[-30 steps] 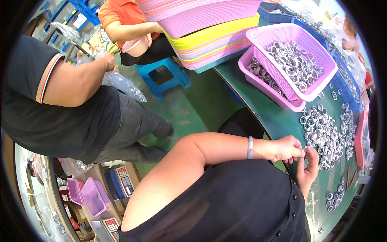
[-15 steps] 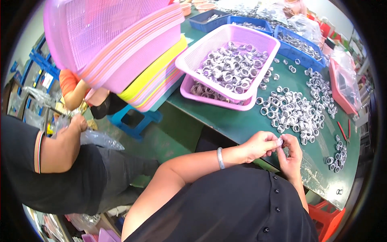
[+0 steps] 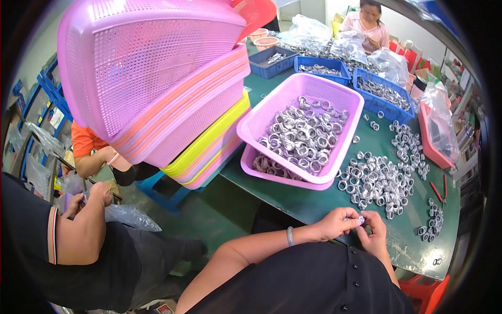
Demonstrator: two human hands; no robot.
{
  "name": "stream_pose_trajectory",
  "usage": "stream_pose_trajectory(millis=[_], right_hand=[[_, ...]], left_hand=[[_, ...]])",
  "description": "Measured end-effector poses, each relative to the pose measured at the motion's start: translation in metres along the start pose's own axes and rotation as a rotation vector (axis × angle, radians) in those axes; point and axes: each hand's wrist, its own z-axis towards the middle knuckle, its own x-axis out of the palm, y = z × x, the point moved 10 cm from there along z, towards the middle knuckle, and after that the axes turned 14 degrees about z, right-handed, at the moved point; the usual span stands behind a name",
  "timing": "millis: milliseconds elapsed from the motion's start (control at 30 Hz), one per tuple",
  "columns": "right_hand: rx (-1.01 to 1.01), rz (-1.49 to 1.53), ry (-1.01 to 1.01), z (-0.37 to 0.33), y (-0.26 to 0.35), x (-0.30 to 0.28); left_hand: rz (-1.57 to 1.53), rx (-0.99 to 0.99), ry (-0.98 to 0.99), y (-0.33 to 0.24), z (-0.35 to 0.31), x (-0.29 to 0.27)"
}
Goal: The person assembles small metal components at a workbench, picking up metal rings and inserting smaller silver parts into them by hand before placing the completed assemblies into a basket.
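Note:
My left hand (image 3: 336, 225) and my right hand (image 3: 373, 233) meet at the table's near edge. Between their fingertips is a small shiny metal ring (image 3: 361, 220), partly covered by the fingers; both hands pinch it. Just beyond them, a heap of similar silvery rings (image 3: 380, 183) lies on the green table (image 3: 293, 194). A smaller group of rings (image 3: 432, 223) sits to the right, below red-handled pliers (image 3: 441, 192). To the left of the heap, a pink basket (image 3: 351, 112) full of rings rests on another pink basket (image 3: 315, 184), which also holds rings.
Blue trays (image 3: 384, 90) of metal parts and plastic bags (image 3: 392, 65) line the far side, where a person (image 3: 366, 26) sits. A tall stack of baskets (image 3: 172, 78) stands at left. Co-workers (image 3: 78, 230) are on the left. A red stool (image 3: 426, 293) is near right.
The view has tilted up, so the table and hands appear lower and the person across the table has come into view. My hands stay together at the ring.

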Motion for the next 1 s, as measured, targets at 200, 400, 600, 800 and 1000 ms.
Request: stream_pose_trajectory(millis=[200, 400, 600, 800, 1000], right_hand=[[0.006, -0.037, 0.019, 0.012, 0.001, 0.005], [0.034, -0.063, 0.045, 0.021, 0.004, 0.010], [0.094, -0.095, 0.045, 0.026, 0.006, 0.013], [0.143, -0.103, 0.059, 0.030, 0.000, 0.015], [0.166, -0.027, 0.065, 0.026, -0.008, 0.009]], left_hand=[[-0.166, 0.006, 0.040, 0.009, 0.007, -0.003], [-0.279, -0.028, 0.077, 0.016, 0.009, -0.004], [-0.305, -0.052, 0.120, 0.020, 0.013, -0.003], [-0.333, -0.070, 0.138, 0.019, 0.014, -0.006], [-0.305, -0.084, 0.127, 0.017, 0.012, -0.004]])
